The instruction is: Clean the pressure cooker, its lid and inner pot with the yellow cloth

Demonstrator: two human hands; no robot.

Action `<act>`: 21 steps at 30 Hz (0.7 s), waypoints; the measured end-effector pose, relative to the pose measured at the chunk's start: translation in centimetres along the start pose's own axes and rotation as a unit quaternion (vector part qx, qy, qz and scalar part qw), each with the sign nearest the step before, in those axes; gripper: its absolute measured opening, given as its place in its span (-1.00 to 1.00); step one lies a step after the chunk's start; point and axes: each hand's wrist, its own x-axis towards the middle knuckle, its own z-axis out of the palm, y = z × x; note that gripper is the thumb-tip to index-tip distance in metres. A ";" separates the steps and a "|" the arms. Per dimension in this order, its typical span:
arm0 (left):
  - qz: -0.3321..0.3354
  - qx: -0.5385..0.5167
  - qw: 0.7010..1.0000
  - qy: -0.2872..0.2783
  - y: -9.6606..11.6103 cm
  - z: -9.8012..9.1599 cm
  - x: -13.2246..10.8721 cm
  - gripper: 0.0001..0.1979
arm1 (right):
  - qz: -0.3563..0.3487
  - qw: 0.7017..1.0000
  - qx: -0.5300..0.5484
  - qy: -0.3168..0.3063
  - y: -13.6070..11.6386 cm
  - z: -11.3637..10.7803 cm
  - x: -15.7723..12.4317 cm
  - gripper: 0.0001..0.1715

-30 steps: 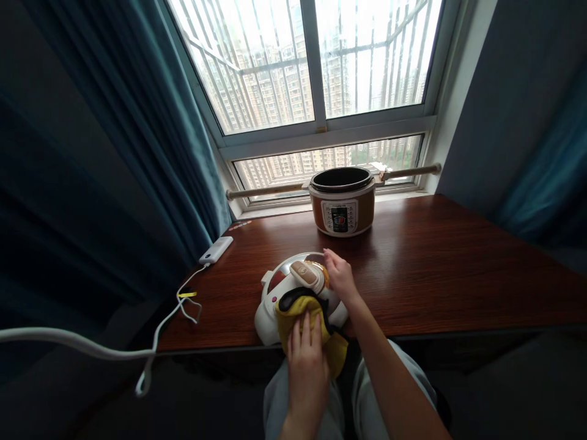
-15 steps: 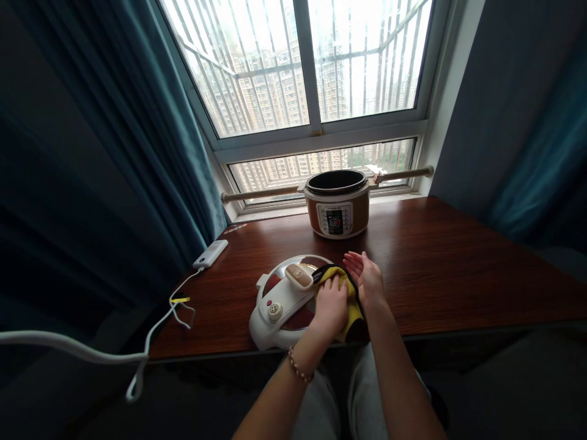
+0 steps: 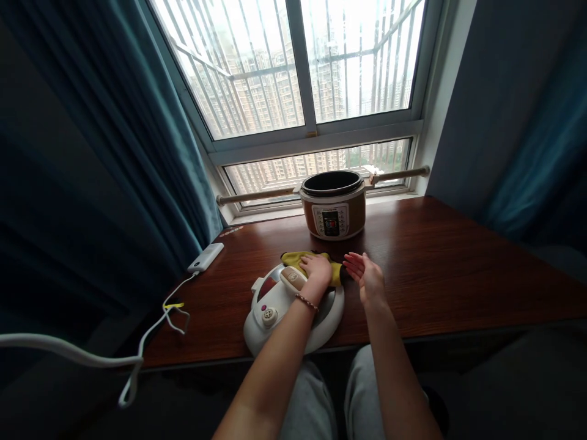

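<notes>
My left hand (image 3: 317, 269) is over the far rim of a pressure cooker lid (image 3: 329, 330), its fingers bent onto a yellow cloth (image 3: 337, 276) with dark edges and holding it against the lid. The lid is white with a glassy or shiny inset, a tan-topped handle (image 3: 293, 278) and a round valve knob (image 3: 269, 315). It lies on the table near the front edge, and my left forearm hides part of it. My right hand (image 3: 369, 278) hovers open just right of the cloth, palm turned left, with nothing in it.
A brown and white electric pressure cooker (image 3: 334, 211), lidless, stands at the back of the wooden table (image 3: 435, 269) below the window. At the left lies a white power bank (image 3: 206, 257) with a white cable (image 3: 151, 330) running off the edge. A blue curtain (image 3: 151, 122) hangs left.
My left hand has moved the yellow cloth away from me and to the left, over the lid's far rim. My right hand stays open in about the same place.
</notes>
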 end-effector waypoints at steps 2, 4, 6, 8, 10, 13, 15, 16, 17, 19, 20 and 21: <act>0.021 0.011 1.000 0.020 0.2 0.4 -1.4 -0.60 | -0.005 1.000 -0.009 0.008 0.1 0.1 0.0 -0.69; 0.070 0.015 0.997 0.031 0.4 1.0 -3.1 -0.60 | -0.016 0.999 -0.024 0.020 0.3 0.1 0.1 -0.71; 0.134 0.015 0.990 0.045 0.3 1.4 -4.9 -0.60 | -0.033 0.998 -0.053 0.025 0.6 -0.1 0.4 -0.70; 0.198 0.014 0.978 0.065 0.0 1.9 -6.8 -0.60 | -0.054 0.993 -0.101 0.018 1.0 -0.2 0.6 -0.68; 0.247 0.010 0.965 0.085 -0.5 2.3 -8.7 -0.59 | -0.077 0.982 -0.172 -0.008 1.7 -0.4 1.0 -0.65; 0.286 0.008 0.953 0.103 -1.5 2.9 -11.2 -0.59 | -0.100 0.954 -0.276 -0.060 2.7 -0.5 1.4 -0.64; 0.313 0.014 0.943 0.111 -2.3 2.7 -12.4 -0.59 | -0.106 0.943 -0.307 -0.076 3.3 -0.6 1.7 -0.65; 0.337 0.019 0.935 0.110 -2.8 2.2 -12.7 -0.60 | -0.108 0.940 -0.313 -0.078 3.5 -0.6 1.8 -0.65; 0.369 0.022 0.923 0.108 -3.3 1.5 -12.8 -0.62 | -0.111 0.939 -0.316 -0.077 3.6 -0.7 1.9 -0.65; 0.435 0.022 0.894 0.110 -4.6 -0.6 -12.4 -0.66 | -0.120 0.935 -0.327 -0.073 3.7 -0.8 2.0 -0.65; 0.457 0.016 0.881 0.122 -5.4 -2.1 -12.0 -0.66 | -0.125 0.933 -0.331 -0.071 3.8 -0.8 2.0 -0.65; 0.458 0.007 0.877 0.144 -6.3 -3.6 -11.5 -0.65 | -0.128 0.931 -0.334 -0.070 3.8 -0.9 2.1 -0.66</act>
